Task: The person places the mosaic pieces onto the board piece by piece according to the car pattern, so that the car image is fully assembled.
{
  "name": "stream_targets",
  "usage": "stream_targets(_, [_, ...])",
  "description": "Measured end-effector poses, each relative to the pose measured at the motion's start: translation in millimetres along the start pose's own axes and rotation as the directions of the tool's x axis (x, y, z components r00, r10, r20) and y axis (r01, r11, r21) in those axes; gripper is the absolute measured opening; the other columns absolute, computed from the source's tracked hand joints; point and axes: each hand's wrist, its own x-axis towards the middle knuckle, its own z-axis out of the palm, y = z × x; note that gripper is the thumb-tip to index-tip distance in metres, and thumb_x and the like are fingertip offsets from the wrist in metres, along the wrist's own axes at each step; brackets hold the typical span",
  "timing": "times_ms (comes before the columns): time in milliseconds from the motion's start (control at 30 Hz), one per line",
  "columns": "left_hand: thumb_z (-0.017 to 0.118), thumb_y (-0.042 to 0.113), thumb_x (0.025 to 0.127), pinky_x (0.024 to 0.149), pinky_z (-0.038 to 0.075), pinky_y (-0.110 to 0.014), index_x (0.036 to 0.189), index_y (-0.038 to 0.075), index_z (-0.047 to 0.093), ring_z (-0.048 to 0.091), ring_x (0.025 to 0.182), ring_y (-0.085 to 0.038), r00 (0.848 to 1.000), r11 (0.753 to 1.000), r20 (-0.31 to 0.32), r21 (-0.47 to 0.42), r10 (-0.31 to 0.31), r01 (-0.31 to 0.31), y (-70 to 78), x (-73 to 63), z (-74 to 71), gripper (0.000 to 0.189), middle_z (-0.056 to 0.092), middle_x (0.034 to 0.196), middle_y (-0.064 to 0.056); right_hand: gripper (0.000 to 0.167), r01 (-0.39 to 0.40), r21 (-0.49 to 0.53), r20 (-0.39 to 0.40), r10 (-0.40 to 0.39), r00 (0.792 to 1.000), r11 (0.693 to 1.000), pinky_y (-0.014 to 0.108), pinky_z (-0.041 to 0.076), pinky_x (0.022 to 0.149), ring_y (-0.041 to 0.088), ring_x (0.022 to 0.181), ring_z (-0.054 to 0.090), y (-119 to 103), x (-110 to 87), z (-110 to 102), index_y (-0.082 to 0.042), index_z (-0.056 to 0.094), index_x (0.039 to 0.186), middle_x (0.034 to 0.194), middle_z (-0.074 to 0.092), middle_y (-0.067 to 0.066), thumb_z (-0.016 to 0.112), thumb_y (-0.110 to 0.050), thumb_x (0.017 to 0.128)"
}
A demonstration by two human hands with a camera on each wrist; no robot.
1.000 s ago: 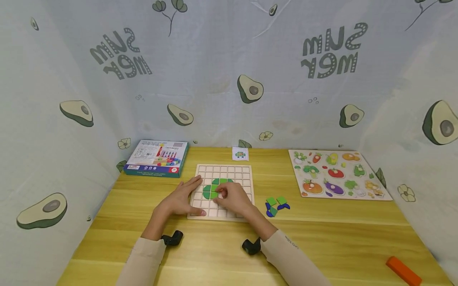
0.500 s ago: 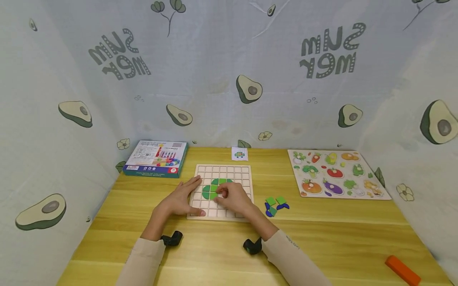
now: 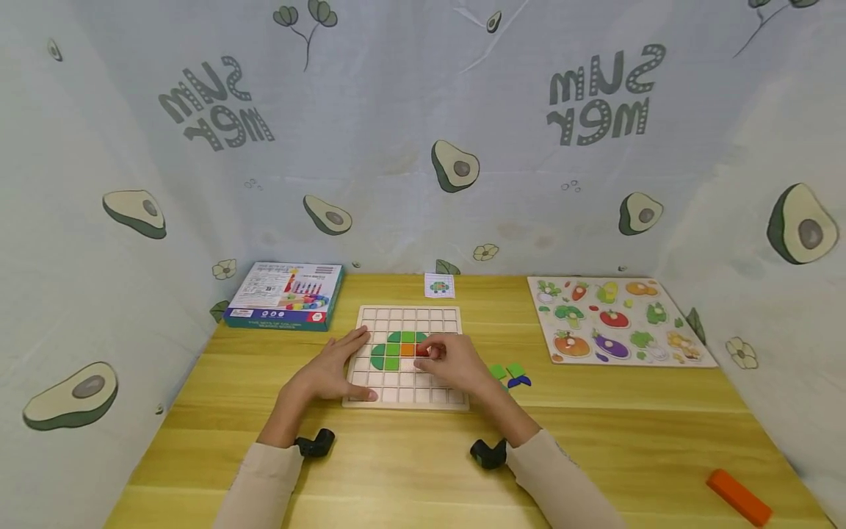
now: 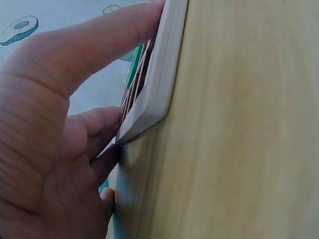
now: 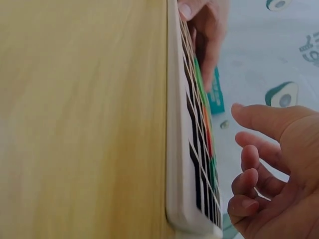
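Observation:
A pale wooden grid board (image 3: 390,397) lies on the table in the head view. In its cells sit several green tiles (image 3: 392,364), an orange square tile (image 3: 408,350) and a red tile (image 3: 421,352). My left hand (image 3: 328,373) rests on the board's left side, fingers and thumb spread along its edge. Over the right part of the board is my right hand (image 3: 456,364), fingertips at the red tile and partly covering it. From the right wrist view, the thumb and fingers of my right hand (image 5: 279,164) stand apart, loosely bent, with nothing between them.
Loose green squares (image 3: 515,370) and blue pieces (image 3: 519,382) lie right of the board, partly behind my right forearm. A small pattern card (image 3: 439,286) lies beyond it. Around are a boxed set (image 3: 284,296), a vegetable puzzle (image 3: 615,320) and an orange block (image 3: 739,497).
My right hand has shifted right across the board, uncovering the orange tile and part of the red one. My left hand keeps its place on the board. The head view has shifted slightly.

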Motion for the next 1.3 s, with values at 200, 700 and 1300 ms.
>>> stream_targets(200, [0.086,0.059,0.070,0.130,0.006,-0.059,0.165,0.013,0.026,0.020,0.160,-0.033,1.000,1.000,-0.003,0.003,0.004,-0.004,0.1,-0.8,-0.1,0.121,0.020,0.173,-0.006,0.023,-0.009,-0.038,-0.016,0.008,1.000,0.999,0.023,0.039,0.059,0.014,0.065,0.047,11.9,-8.1,-24.9,-0.010,0.077,0.108,0.078,0.058,-0.001,0.082,-0.023,0.089])
stream_targets(700, [0.085,0.060,0.070,0.130,0.005,-0.059,0.165,0.013,0.026,0.019,0.160,-0.033,1.000,1.000,-0.005,0.008,0.003,-0.003,-1.5,-0.4,1.1,0.122,0.019,0.173,-0.006,0.031,0.001,-0.115,-0.065,-0.009,0.998,0.993,0.024,0.044,0.065,0.016,0.074,0.050,52.3,-32.5,-70.4,-0.006,0.075,0.113,0.088,0.061,0.004,0.083,-0.024,0.088])
stream_targets(1300, [0.086,0.059,0.070,0.131,0.005,-0.058,0.165,0.015,0.026,0.020,0.160,-0.034,1.000,1.000,0.005,0.000,-0.015,0.015,0.9,-0.7,-0.4,0.121,0.020,0.174,-0.006,0.030,-0.012,-0.198,0.016,0.016,1.000,0.980,0.025,0.039,0.064,0.016,0.074,0.046,78.0,-61.4,-105.0,-0.009,0.077,0.115,0.086,0.058,0.003,0.082,-0.025,0.090])
